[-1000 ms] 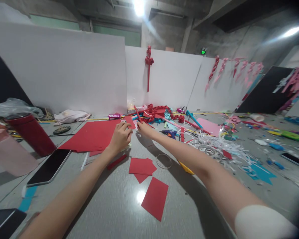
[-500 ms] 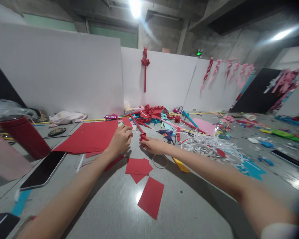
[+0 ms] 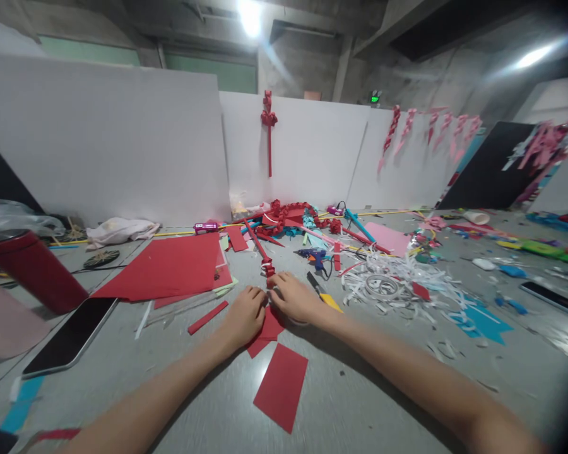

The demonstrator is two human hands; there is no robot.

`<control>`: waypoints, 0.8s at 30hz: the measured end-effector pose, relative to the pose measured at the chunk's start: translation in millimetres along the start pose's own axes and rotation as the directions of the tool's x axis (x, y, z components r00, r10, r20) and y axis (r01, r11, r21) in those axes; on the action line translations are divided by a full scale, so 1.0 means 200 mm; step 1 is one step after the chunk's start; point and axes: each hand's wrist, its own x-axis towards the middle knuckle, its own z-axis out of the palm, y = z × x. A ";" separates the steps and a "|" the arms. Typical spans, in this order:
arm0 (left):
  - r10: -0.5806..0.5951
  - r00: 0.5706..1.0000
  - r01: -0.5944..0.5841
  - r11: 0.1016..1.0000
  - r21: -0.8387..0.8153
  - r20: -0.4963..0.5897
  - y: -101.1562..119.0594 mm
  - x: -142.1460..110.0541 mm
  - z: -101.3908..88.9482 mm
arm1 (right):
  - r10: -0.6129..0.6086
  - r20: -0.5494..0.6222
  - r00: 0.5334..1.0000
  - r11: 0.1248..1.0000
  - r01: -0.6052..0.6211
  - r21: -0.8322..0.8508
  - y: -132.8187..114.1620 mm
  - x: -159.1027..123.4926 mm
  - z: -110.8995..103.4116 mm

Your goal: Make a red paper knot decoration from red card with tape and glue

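A red paper stick with curled paper loops [image 3: 267, 268] points away from me in the middle of the floor. My right hand [image 3: 293, 297] is closed around its near end. My left hand [image 3: 247, 313] is right beside it, fingers curled in and fingertips close to the same end; what they pinch is hidden. Below both hands are small red paper pieces [image 3: 269, 328], partly covered. Closer to me lies a single red paper rectangle [image 3: 281, 388]. Left of my left hand is a narrow red strip [image 3: 208, 317].
Large red sheets [image 3: 170, 268] and a phone [image 3: 71, 334] lie left, near a red tumbler [image 3: 33, 271]. A blue glue gun [image 3: 315, 256], a yellow-handled cutter [image 3: 330, 301] and white paper shreds [image 3: 388, 284] are on the right. A white panel [image 3: 312, 151] stands behind.
Both hands have come nearer to me and closer together, the right one bringing the red stick along. My left hand now meets its near end and covers part of the small paper pieces.
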 end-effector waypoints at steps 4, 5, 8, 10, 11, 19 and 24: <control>-0.044 0.997 0.047 0.998 0.044 -0.061 -0.04 0.07 0.00 | -0.047 -0.046 0.998 0.998 0.045 -0.053 -0.02 -0.04 0.07; -0.051 0.996 0.056 0.995 0.077 -0.067 -0.07 0.10 0.00 | -0.051 -0.064 0.997 0.997 0.047 -0.054 -0.02 -0.04 0.08; -0.033 0.998 0.043 0.982 0.184 -0.060 -0.17 0.21 0.01 | -0.034 -0.121 0.992 0.999 0.032 -0.016 -0.01 -0.06 0.10; -0.040 0.998 0.048 0.974 0.220 -0.043 -0.23 0.27 0.03 | -0.020 -0.142 0.990 1.000 0.022 0.012 -0.01 -0.06 0.10; -0.046 0.999 0.051 0.973 0.227 -0.026 -0.25 0.30 0.04 | -0.019 -0.145 0.989 1.000 0.022 0.021 -0.01 -0.06 0.09; -0.003 1.000 0.004 0.978 0.209 -0.003 -0.33 0.42 0.07 | -0.033 -0.158 0.987 0.999 0.039 0.038 0.00 -0.08 0.08; -0.095 0.985 0.127 0.964 0.232 -0.147 -0.48 0.56 -0.13 | -0.024 -0.142 0.990 0.998 0.031 0.050 0.00 -0.09 0.07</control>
